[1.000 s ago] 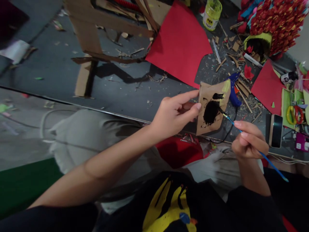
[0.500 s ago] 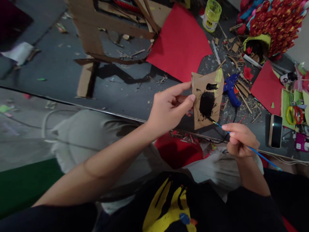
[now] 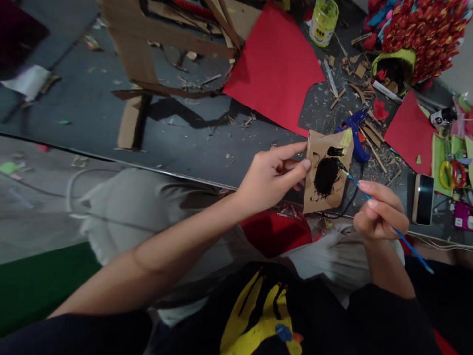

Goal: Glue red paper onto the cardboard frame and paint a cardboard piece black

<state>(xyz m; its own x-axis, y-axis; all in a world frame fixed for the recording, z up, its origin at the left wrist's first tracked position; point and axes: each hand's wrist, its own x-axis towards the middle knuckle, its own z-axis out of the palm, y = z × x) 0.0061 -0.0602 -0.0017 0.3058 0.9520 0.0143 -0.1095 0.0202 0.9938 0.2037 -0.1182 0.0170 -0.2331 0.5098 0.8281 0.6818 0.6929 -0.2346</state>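
Observation:
My left hand [image 3: 275,172] pinches the left edge of a small piece of brown cardboard [image 3: 309,197], holding it tilted over the table's front edge. The cardboard bears a large black paint patch [image 3: 325,176], a smaller black bar above it and a yellow-green smear at its top right corner. In my right hand [image 3: 382,209] is a thin blue paintbrush [image 3: 410,248], gripped between thumb and fingers. Its dark tip touches the upper right edge of the big black patch. Behind the cardboard, a blue glue gun [image 3: 357,135] is partly hidden.
Red sheets [image 3: 275,69] lie on the dark table [image 3: 192,148] among cardboard scraps. A yellow-green jar [image 3: 324,22] stands at the back. To the right are a phone [image 3: 423,199], scissors [image 3: 453,175] and a marker [image 3: 386,91]. A cardboard frame [image 3: 135,54] occupies the left.
Both hands have shifted right and slightly toward me with the cardboard. The brush tip has gone from the patch's bottom to its upper right, and the black area looks larger.

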